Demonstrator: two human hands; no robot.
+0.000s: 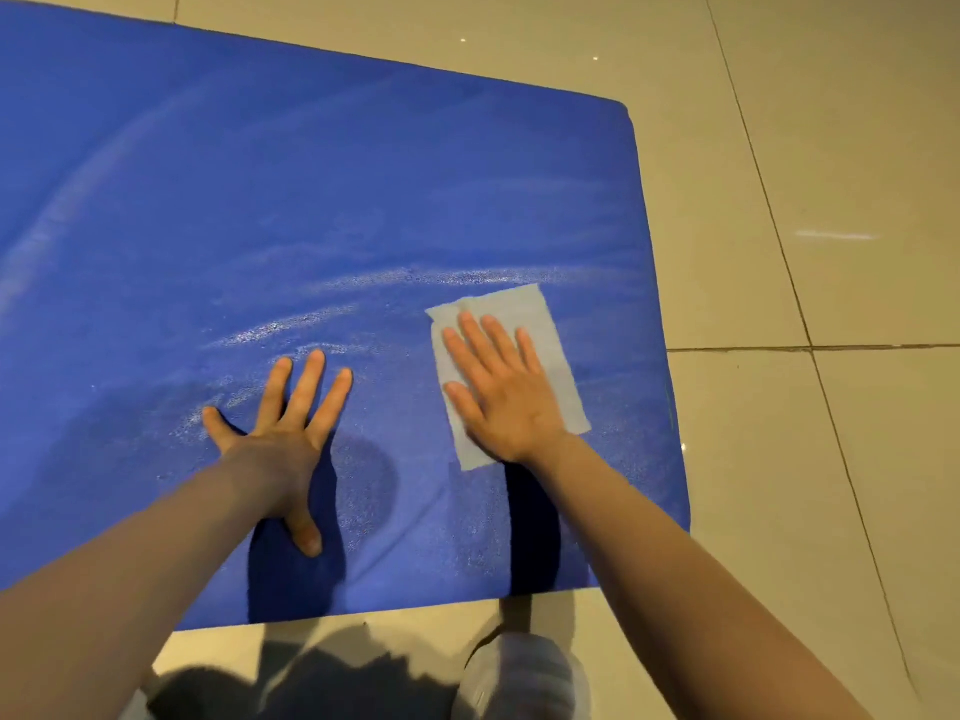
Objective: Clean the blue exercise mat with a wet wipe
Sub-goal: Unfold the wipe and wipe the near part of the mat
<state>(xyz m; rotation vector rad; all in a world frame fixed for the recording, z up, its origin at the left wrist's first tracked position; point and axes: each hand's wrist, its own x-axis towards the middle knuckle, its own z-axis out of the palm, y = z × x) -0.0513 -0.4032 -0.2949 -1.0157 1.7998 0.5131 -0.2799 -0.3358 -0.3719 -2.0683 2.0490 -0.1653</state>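
Floor: pale glossy tiled floor [779, 148] with thin dark grout lines, running around the mat on the far, right and near sides.
Mat: blue exercise mat [311, 200] lies flat on the floor and fills most of the view; its rounded far-right corner and its near edge both show. Curved wet streaks glisten across its middle, just beyond the fingertips of both hands.
Wipe: white wet wipe [550, 324] lies spread flat on the mat's right part, near the right edge, a rough rectangle tilted slightly. Its far end and right side show past the hand; its near corner peeks out beside the wrist.
Right hand: right hand [504, 392] lies palm down on top of the wipe, fingers straight and close together, pressing it to the mat.
Left hand: left hand [283, 433] rests palm down on the bare mat, left of the wipe and apart from it, fingers straight and splayed, thumb pointing back, holding nothing.
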